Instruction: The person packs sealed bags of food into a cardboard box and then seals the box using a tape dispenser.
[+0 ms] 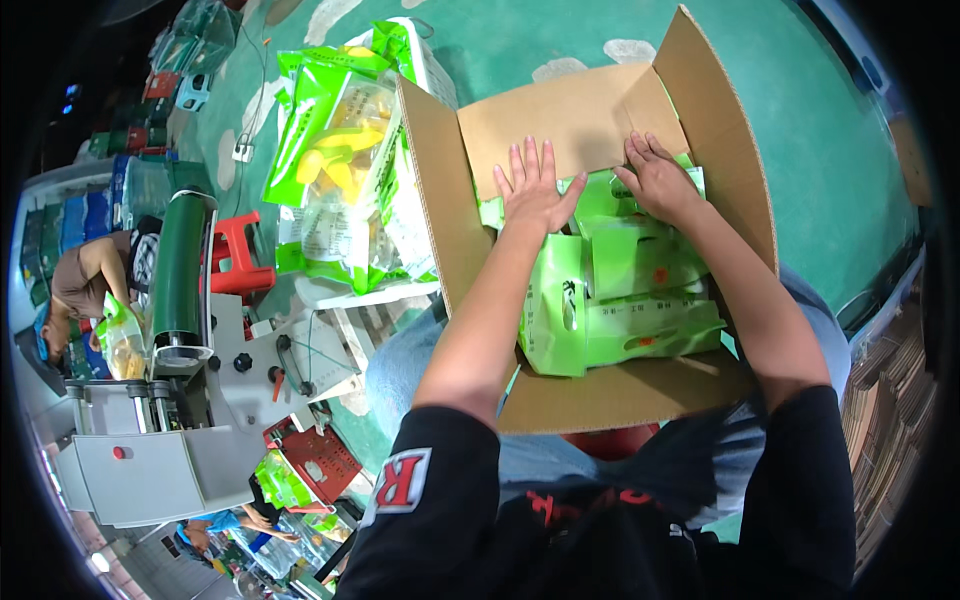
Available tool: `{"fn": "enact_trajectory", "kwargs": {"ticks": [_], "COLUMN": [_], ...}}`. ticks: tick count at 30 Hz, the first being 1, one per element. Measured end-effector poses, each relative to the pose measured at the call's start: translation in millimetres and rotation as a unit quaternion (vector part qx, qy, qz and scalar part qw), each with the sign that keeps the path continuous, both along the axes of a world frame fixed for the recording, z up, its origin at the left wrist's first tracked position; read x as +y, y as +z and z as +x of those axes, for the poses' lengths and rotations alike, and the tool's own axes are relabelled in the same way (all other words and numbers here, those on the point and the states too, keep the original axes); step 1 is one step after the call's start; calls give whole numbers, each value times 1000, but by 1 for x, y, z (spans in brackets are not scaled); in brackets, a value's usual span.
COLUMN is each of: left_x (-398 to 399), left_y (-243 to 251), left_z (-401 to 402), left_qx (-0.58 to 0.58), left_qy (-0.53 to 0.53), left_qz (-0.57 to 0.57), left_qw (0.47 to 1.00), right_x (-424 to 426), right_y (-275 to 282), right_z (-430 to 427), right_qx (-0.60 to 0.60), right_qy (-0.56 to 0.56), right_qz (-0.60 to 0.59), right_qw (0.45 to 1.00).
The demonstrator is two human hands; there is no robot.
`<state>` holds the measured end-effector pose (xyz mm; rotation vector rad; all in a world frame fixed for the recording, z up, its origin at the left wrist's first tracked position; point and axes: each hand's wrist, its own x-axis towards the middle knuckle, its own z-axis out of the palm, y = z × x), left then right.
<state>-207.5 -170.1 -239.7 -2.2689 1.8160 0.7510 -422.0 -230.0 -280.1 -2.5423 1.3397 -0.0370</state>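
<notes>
An open cardboard box (pixel 570 112) stands between my knees with its flaps spread. Several green plastic packets (pixel 637 259) lie inside, some bearing writing. My left hand (pixel 536 187) is spread flat, fingertips against the box's far cardboard panel, palm over the packets' far left edge. My right hand (pixel 656 176) rests palm down at the far right of the packets, its fingers apart and reaching onto the same panel. Neither hand grips anything. What lies beneath the top packets is hidden.
Left of the box, a white basket (pixel 424 67) is heaped with green-and-clear bags (pixel 337 157) of yellow pieces. Beyond are a red stool (pixel 236 255) and a machine with a green roller (pixel 180 270). Two people are at the left. Flattened cardboard (pixel 889 420) is stacked at right.
</notes>
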Motion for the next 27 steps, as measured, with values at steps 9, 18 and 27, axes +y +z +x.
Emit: {"fn": "enact_trajectory", "kwargs": {"ticks": [9,18,27], "left_x": [14,7,41], "left_y": [-17,6,-9], "left_z": [19,16,-15], "left_qx": [41,58,15], "left_qy": [15,18,42], "left_qz": [-10,-36,-272], "left_qw": [999,997,961], "right_x": [83,206,98], "right_y": [148,137,0], "right_z": [-15,3,44], "right_qx": [-129,-52,-28], "right_qy": [38,-3,-60], "right_qz": [91,-100,-136], "right_qw": [987,994,989]}}
